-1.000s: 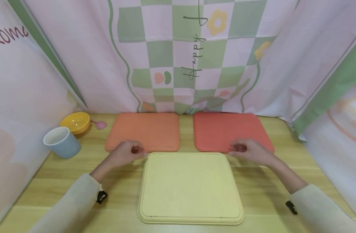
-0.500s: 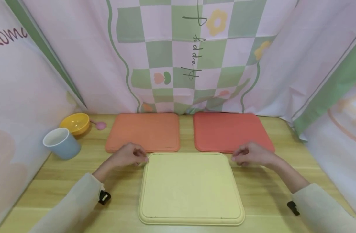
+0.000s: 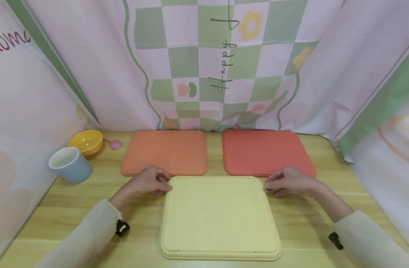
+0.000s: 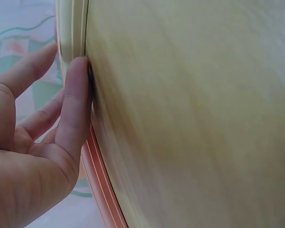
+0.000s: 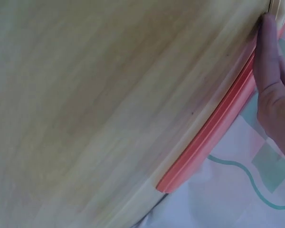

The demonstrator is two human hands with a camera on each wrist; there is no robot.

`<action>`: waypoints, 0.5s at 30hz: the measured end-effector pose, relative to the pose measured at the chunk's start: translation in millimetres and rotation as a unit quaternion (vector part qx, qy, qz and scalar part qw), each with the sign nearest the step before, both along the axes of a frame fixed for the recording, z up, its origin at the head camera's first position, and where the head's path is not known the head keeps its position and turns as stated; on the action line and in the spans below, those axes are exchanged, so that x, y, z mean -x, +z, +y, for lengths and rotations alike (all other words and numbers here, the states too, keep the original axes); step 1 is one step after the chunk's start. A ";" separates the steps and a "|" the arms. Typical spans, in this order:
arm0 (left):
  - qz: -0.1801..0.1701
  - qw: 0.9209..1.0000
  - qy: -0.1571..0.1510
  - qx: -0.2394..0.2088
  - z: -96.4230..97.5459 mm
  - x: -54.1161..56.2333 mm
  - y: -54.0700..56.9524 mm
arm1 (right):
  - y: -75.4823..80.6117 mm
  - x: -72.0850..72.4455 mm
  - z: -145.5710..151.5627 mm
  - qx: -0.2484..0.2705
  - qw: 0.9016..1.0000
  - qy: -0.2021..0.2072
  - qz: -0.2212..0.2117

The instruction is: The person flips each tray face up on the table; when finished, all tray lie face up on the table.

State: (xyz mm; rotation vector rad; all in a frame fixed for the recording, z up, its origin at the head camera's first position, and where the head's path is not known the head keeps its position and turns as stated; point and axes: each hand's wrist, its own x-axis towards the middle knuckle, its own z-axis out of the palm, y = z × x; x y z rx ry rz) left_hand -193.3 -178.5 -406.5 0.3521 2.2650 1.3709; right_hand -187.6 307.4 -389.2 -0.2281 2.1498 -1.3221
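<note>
A pale yellow cutting board (image 3: 218, 216) with rounded corners and a grooved border lies on the wooden table in front of me. My left hand (image 3: 150, 180) grips its far left corner, the thumb on the rim and the curled fingers against the side. At the far right corner my right hand (image 3: 289, 181) pinches the rim in much the same way. The left wrist view shows fingers (image 4: 76, 102) low against the yellow board's stepped edge. In the right wrist view, a finger (image 5: 268, 57) meets that edge near the tabletop.
Beyond the hands lie an orange board (image 3: 166, 152) and a red board (image 3: 266, 150), side by side against the curtain (image 3: 211, 63). At the left stand a blue cup (image 3: 74, 167), a yellow bowl (image 3: 87, 141) and a pink spoon (image 3: 115, 144).
Both hands have come down and slightly nearer to me, from hovering by the yellow board's far corners to holding its edges. The board stays almost where it was.
</note>
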 end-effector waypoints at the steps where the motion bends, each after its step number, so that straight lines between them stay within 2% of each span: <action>1: -0.007 1.000 0.002 -0.001 0.0 -0.7 -0.4 | -0.5 0.1 -0.4 0.003 1.000 -0.003 -0.009; 7: -0.029 0.999 0.002 -0.020 -0.2 -2.0 -2.8 | -4.0 1.7 -2.8 0.025 0.998 -0.026 -0.042; 15: -0.023 1.000 -0.006 -0.019 1.2 1.2 -4.7 | -6.2 4.4 -2.6 0.058 0.993 -0.073 -0.076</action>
